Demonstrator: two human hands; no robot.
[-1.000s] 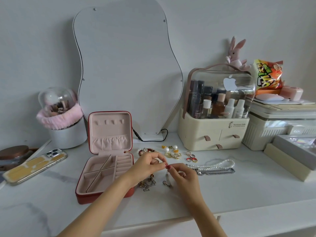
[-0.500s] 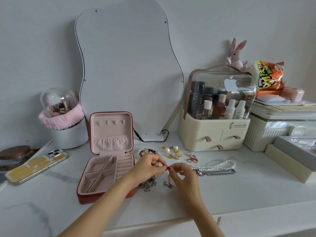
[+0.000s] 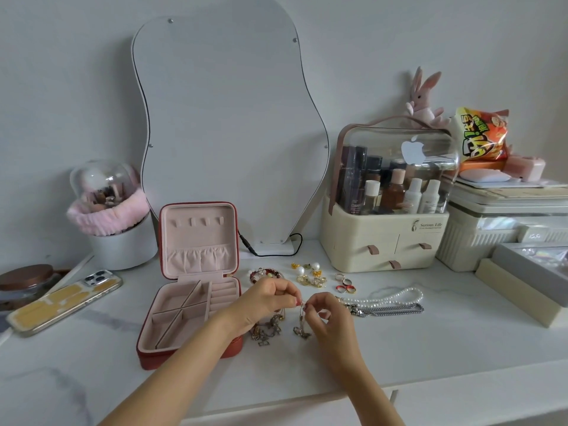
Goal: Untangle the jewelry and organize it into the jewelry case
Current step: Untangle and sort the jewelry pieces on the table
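A red jewelry case (image 3: 190,352) with a pink lining lies open on the white counter, its compartments bare. Just right of it, my left hand (image 3: 264,302) and my right hand (image 3: 325,315) both pinch a tangled chain (image 3: 302,329) whose ends hang down to the counter. A second clump of gold chain (image 3: 266,332) lies under my left hand. Behind my hands lie a red bead bracelet (image 3: 266,273), pearl and gold earrings (image 3: 309,273), rings (image 3: 345,285), a pearl necklace (image 3: 396,298) and a silver chain (image 3: 390,310).
A wavy mirror (image 3: 227,130) stands behind the case. A cosmetics organizer (image 3: 387,238) and stacked boxes (image 3: 504,235) fill the right side. A phone (image 3: 66,301) and a brush holder (image 3: 113,222) sit at the left. The counter's front edge runs below my forearms.
My hands stay pinched together on the chain, with only small finger movements. The view has shifted slightly.
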